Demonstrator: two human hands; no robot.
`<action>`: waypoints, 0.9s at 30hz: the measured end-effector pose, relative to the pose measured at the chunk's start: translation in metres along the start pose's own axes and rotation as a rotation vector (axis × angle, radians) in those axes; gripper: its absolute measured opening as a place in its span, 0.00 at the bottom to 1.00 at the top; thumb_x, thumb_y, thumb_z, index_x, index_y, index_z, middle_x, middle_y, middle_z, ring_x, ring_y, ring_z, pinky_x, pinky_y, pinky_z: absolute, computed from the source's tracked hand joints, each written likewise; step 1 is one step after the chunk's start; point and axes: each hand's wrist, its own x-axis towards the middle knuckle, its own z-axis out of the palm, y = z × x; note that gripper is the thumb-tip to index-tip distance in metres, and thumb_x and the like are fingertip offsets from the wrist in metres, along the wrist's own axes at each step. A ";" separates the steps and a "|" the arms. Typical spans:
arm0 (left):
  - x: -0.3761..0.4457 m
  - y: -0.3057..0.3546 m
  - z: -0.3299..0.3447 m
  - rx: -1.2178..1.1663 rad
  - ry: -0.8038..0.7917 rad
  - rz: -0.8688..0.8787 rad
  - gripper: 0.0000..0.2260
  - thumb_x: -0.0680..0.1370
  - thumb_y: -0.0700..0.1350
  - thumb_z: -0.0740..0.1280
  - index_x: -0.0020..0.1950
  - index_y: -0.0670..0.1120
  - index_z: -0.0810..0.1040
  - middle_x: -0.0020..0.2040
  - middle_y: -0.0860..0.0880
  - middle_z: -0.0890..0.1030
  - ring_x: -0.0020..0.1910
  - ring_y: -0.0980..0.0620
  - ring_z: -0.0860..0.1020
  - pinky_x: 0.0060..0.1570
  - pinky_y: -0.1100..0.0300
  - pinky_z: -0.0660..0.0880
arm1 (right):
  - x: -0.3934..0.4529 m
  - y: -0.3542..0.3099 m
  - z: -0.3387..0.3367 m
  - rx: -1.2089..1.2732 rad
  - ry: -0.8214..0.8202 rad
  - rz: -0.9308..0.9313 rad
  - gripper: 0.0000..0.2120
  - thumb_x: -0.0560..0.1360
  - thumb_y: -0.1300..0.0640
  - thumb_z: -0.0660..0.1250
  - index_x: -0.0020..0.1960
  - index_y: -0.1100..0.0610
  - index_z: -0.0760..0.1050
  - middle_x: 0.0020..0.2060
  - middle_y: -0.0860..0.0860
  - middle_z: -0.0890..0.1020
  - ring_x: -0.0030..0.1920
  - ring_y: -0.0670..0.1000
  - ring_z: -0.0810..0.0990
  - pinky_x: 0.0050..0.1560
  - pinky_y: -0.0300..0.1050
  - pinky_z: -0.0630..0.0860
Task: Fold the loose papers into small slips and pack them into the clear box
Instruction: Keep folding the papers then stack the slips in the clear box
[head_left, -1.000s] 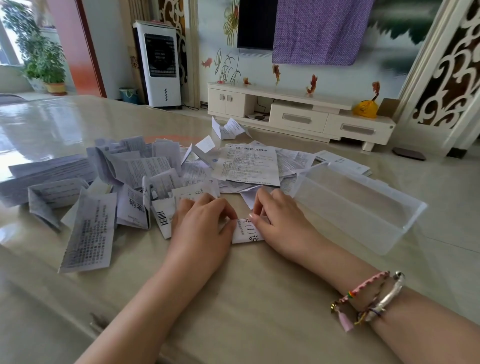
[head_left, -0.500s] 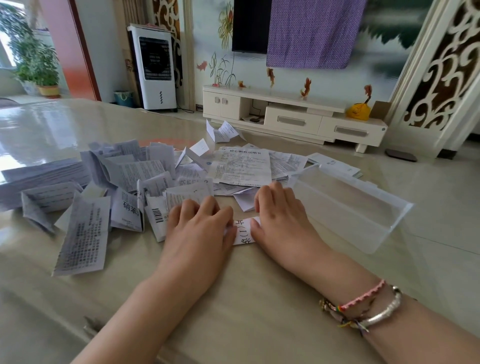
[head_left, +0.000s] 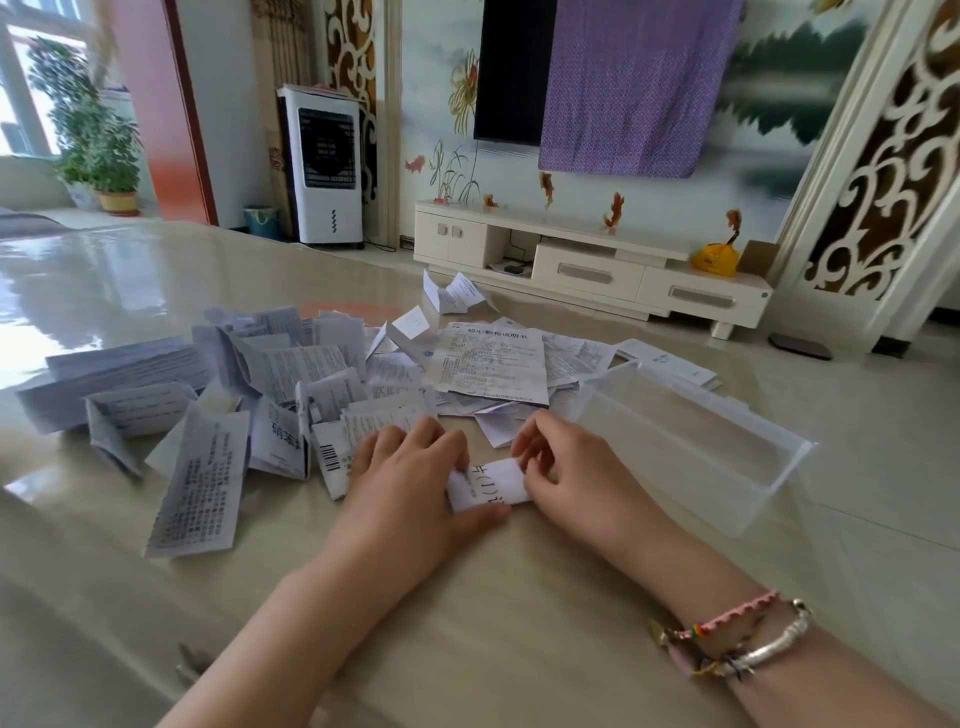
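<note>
- Your hands first: the left hand (head_left: 410, 488) is palm-down, thumb stretched along the near edge of the folded slip (head_left: 491, 484) and fingers curled over its left end. The right hand (head_left: 566, 467) has its fingertips pinched on the slip's right end. So both are closed onto the same little piece of paper, neither one gripping anything else.
- The surface (head_left: 493, 613) is bare and glossy on your side, so there's room to press a crease flat.
- Biggest thing on it is the pile of loose papers (head_left: 291, 374), spread from far left to the middle just beyond your knuckles. Looks to me like most of the job is still sitting there unfolded.
- The clear box (head_left: 696, 441) lies to the right of your hands and a bit further away, open side up, long axis running diagonally from the far middle toward the near right. I can't see any slips in it, though it's see-through so hard to be sure.
- The slip itself runs left to right between your hands, just in front of the pile.
- The bit that matters: the box is on your right hand's side and near it, so I'd guess that's the hand to carry the slip over, a short sweep right and slightly away.
</note>
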 end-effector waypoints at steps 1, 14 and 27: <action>0.000 -0.001 -0.001 0.031 0.014 0.009 0.21 0.69 0.72 0.61 0.52 0.58 0.69 0.52 0.59 0.68 0.55 0.53 0.66 0.63 0.59 0.57 | -0.001 -0.002 -0.001 0.043 0.009 0.007 0.07 0.75 0.64 0.61 0.47 0.53 0.73 0.41 0.45 0.80 0.42 0.44 0.77 0.43 0.36 0.73; 0.003 -0.031 -0.011 0.060 0.111 -0.073 0.20 0.76 0.65 0.60 0.64 0.59 0.71 0.63 0.57 0.66 0.63 0.48 0.62 0.67 0.54 0.52 | 0.059 -0.011 -0.024 -0.366 -0.053 0.112 0.15 0.75 0.64 0.57 0.50 0.55 0.81 0.56 0.51 0.78 0.62 0.54 0.68 0.62 0.48 0.67; 0.002 -0.023 -0.010 0.065 0.112 0.053 0.24 0.76 0.61 0.61 0.71 0.60 0.63 0.69 0.58 0.61 0.66 0.50 0.56 0.73 0.43 0.46 | 0.047 -0.002 -0.031 -0.312 -0.025 -0.025 0.23 0.76 0.69 0.54 0.69 0.61 0.71 0.68 0.53 0.71 0.70 0.53 0.65 0.72 0.43 0.57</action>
